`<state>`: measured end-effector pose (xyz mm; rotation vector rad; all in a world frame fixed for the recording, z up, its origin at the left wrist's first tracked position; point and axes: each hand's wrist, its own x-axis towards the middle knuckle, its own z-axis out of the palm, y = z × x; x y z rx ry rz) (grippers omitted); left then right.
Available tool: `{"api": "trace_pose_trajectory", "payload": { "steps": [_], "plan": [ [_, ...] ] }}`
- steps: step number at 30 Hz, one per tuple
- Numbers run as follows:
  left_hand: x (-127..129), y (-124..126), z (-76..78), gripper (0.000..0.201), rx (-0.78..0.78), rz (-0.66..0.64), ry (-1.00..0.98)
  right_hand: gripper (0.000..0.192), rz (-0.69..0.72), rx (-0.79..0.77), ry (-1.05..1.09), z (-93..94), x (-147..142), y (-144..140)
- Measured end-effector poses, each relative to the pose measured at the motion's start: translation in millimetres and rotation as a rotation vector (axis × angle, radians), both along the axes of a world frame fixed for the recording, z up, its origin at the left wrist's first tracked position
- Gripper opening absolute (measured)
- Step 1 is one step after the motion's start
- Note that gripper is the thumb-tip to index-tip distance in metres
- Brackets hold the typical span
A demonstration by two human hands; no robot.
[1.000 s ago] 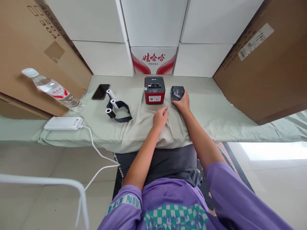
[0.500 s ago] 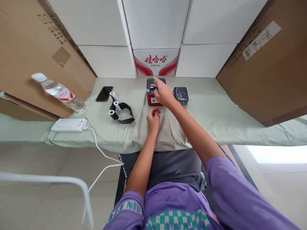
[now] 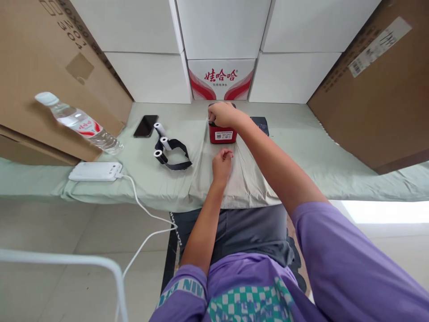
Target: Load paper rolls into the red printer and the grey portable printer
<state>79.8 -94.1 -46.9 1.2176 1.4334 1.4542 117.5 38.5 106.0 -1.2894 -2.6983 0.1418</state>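
Observation:
A small red-and-black box-shaped device [image 3: 222,135] stands on the cloth-covered surface before me, a white label on its front. My right hand [image 3: 225,115] lies over its top, the fingers curled down at the upper left edge and gripping there. The hand hides most of the device's top. My left hand [image 3: 222,164] rests on the cloth just in front of the device, loosely closed with nothing visible in it. Behind my right forearm, a dark squarish object [image 3: 261,124] shows only in part.
To the left lie a black phone [image 3: 145,126], white rolls joined by a black strip [image 3: 179,166], and a white power bank [image 3: 95,171] with a cable. A water bottle [image 3: 82,125] leans by a brown carton [image 3: 110,114]. White boxes [image 3: 223,29] line the back; another carton [image 3: 378,98] stands right.
My right hand has gone from spread fingers above the device to curled fingers at its top left edge. My left hand stays near the device's front. The camera view has shifted slightly.

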Motion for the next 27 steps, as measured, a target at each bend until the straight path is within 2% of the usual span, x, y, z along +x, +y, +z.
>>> {"api": "trace_pose_trajectory", "payload": {
  "steps": [3, 7, 17, 22, 27],
  "plan": [
    [0, 0, 0.7, 0.017, -0.005, 0.000, 0.009, 0.017, 0.017, 0.038, -0.015, -5.1, -4, 7],
    [-1, -1, -1.3, 0.014, 0.020, -0.016, 0.021, 0.019, 0.002, 0.162, -0.089, -10.0, -19, 6],
    [-3, -7, 8.1, 0.013, 0.001, 0.014, 0.148, 0.026, -0.024, 0.242, -0.270, -1.8, -50, -23],
    [-2, -6, 5.1, 0.014, 0.016, -0.002, 0.101, 0.031, -0.050, 0.249, -0.285, 3.5, -44, -24],
    [0, -5, 1.5, 0.014, -0.003, 0.003, 0.178, 0.029, -0.074, 0.108, -0.189, 7.1, -20, -16]
  ]
}}
